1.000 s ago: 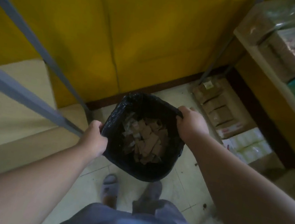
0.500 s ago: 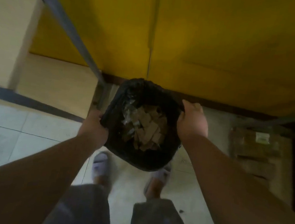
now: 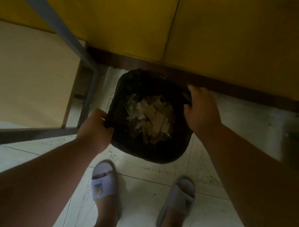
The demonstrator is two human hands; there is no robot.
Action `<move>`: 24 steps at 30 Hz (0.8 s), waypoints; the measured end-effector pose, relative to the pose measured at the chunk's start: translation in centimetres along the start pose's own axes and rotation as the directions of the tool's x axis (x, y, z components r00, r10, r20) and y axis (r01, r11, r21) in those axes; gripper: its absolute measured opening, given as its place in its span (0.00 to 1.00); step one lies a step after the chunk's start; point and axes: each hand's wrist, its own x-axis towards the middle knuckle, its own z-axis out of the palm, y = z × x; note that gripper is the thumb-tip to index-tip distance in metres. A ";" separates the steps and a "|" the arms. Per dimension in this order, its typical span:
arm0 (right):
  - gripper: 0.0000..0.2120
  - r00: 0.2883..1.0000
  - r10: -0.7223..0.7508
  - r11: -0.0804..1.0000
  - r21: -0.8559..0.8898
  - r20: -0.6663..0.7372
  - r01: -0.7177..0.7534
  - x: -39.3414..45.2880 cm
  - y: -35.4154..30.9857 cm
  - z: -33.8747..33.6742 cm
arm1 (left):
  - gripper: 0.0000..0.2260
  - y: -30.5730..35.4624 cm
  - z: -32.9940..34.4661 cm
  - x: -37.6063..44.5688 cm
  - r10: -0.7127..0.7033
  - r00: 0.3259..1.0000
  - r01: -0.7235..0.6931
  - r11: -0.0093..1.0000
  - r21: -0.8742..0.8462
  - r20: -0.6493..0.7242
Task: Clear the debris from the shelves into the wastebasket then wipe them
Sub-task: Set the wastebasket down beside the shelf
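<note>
A black wastebasket (image 3: 128,92) lined with a black bag sits low over the tiled floor, close to the yellow wall. Brown and pale paper scraps (image 3: 153,117) fill its bottom. My left hand (image 3: 93,131) grips the basket's near left rim. My right hand (image 3: 200,110) grips the far right rim. A light wooden shelf (image 3: 27,75) with a grey metal frame (image 3: 44,10) stands to the left of the basket.
A yellow wall (image 3: 229,38) with a dark skirting strip (image 3: 242,90) runs behind the basket. My two feet in grey slippers (image 3: 105,185) stand on the white speckled floor tiles (image 3: 144,194) just in front of it. Dark, blurred objects sit at the right edge.
The view has swung left and down, so the right-hand shelves with boxes have left the picture. The basket, held in both hands, has come lower and nearer the wall and floor.
</note>
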 end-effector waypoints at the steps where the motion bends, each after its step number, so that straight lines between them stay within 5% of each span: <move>1: 0.29 1.000 -0.001 1.000 -0.022 0.009 0.001 0.8 0.1 0.6 | 0.13 0.0 0.3 1.0 0.018 1.000 -0.018 1.000 0.002 -0.002; 13: 0.34 0.996 -0.078 0.994 -0.085 -0.041 0.075 6.9 0.4 5.2 | 0.14 -0.9 2.4 6.6 0.053 0.998 -0.053 0.999 -0.001 -0.020; 19: 0.32 0.997 -0.073 0.992 -0.104 -0.020 0.070 5.7 0.1 3.9 | 0.17 0.5 1.4 4.6 0.089 0.996 -0.080 0.966 0.244 -0.024; 24: 0.28 0.995 -0.101 0.986 -0.132 0.000 0.100 1.3 -2.2 -1.4 | 0.17 3.2 -0.6 -1.4 0.294 0.956 -0.273 0.858 0.436 0.020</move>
